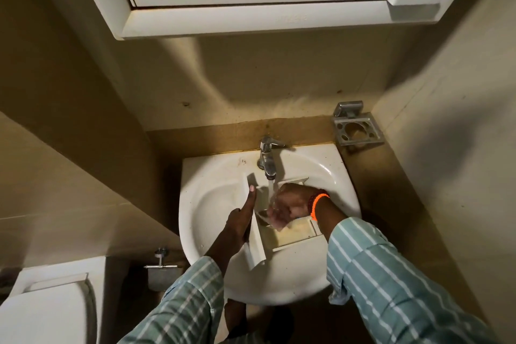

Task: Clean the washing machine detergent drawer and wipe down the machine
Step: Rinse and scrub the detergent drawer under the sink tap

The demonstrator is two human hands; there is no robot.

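Observation:
A white detergent drawer [290,236] with yellowish stains lies in the white sink [212,204], under water running from the chrome tap [267,158]. My left hand [241,218] grips the drawer's front panel on its left side, thumb stretched along the top. Inside the drawer's compartments, in the stream, my right hand [287,205] has its fingers curled and blurred; whether it holds anything I cannot tell. An orange band circles my right wrist.
A metal holder [357,130] is fixed to the wall at the back right of the sink. A mirror cabinet [268,17] hangs overhead. A toilet cistern [47,304] and a wall valve [161,261] are at the lower left.

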